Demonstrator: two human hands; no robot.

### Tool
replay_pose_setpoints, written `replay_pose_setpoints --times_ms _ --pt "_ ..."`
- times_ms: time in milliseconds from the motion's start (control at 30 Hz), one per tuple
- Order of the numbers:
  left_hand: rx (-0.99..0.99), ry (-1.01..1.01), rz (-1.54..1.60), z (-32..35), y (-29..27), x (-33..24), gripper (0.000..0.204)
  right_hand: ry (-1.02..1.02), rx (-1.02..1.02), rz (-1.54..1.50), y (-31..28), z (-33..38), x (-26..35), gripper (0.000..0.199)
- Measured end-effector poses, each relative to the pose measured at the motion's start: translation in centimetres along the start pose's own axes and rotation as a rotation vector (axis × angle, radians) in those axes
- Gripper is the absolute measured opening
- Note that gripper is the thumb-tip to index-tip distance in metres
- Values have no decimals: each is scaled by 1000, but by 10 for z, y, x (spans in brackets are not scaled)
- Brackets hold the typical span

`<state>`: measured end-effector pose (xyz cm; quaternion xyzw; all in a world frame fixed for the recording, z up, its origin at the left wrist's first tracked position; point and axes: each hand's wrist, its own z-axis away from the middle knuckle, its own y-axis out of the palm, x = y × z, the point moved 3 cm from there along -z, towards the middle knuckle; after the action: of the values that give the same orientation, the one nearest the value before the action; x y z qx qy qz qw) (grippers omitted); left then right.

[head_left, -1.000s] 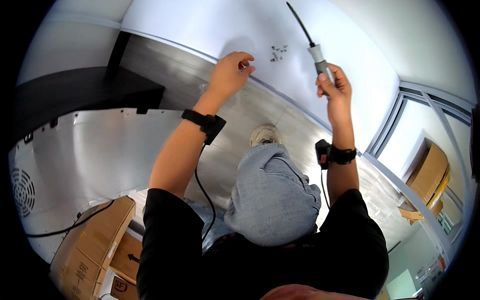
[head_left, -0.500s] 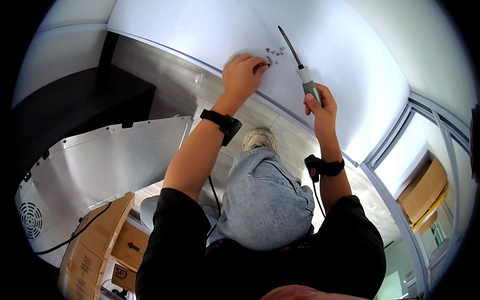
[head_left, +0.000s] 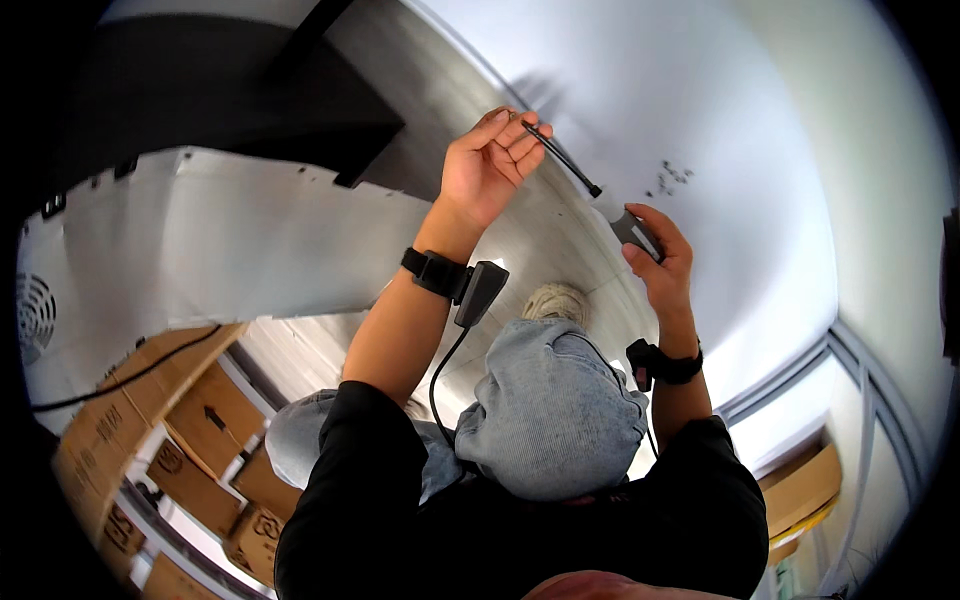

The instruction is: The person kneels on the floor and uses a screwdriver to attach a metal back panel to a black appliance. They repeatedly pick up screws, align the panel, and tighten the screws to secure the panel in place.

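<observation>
My right hand is wrapped round the grey-and-white handle of a screwdriver. Its dark shaft points up and left, with the tip at the fingers of my left hand. That hand is turned palm up; its thumb and forefinger are pinched together beside the tip, and whatever sits between them is too small to make out. To the right, several small screws lie loosely grouped on the white surface.
A large silvery metal panel with a vent leans at left, below a black block-shaped piece. Cardboard boxes stand at lower left, and another box at lower right. A cable hangs from my left wrist strap.
My left hand has left the screws and turned palm up. The screwdriver has swung left so its tip meets my left fingers. The whole view has turned leftward.
</observation>
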<state>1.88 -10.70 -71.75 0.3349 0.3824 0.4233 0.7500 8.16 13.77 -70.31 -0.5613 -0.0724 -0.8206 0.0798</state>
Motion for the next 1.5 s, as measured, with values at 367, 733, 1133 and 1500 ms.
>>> replay_pose_setpoints --times_ms 367,733,1133,1500 --pt "-78 245 -46 58 -26 -68 15 -68 287 40 59 -46 15 41" --pt "81 260 21 70 5 -80 14 -194 202 125 64 -32 68 40" --pt "106 441 -194 126 59 -112 13 -545 39 515 97 12 166 46" --pt "256 298 -154 177 130 -138 15 -423 -46 555 125 92 304 27"
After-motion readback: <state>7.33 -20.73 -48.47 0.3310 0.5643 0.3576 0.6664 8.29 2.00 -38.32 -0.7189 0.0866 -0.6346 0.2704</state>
